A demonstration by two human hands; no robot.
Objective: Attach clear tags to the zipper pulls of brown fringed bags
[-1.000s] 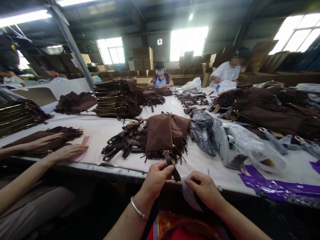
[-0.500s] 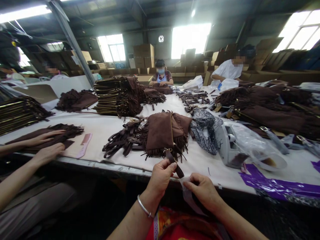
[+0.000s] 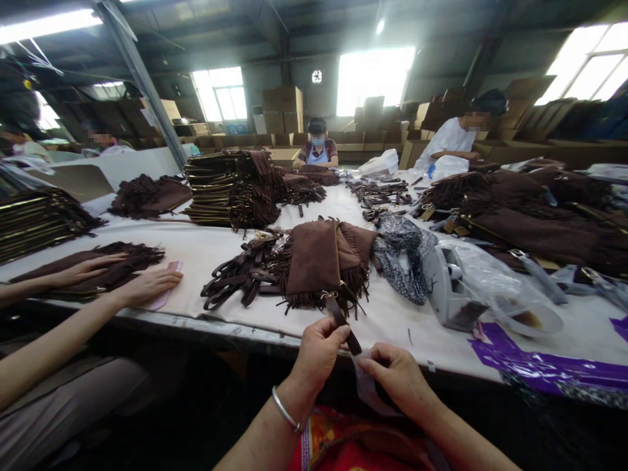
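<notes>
At the lower centre of the frame, the left hand (image 3: 318, 350) has its fingers clamped on a dark brown strap (image 3: 337, 311). The right hand (image 3: 400, 378) pinches a translucent strip (image 3: 369, 391) between fingers and thumb at the strap's lower end. The strap's upper end meets a metal clasp (image 3: 330, 296) by a fringed brown bag (image 3: 312, 261), which lies mid-frame on the table (image 3: 191, 304).

Fringed brown bag (image 3: 313, 261) lying at the frame's centre, dark strap (image 3: 338, 313) trailing below it
A gold zip (image 3: 337, 255) is edging the bag's right side; the strap is slanting down rightward, a translucent strip (image 3: 369, 391) hanging curved at its lower end.
</notes>
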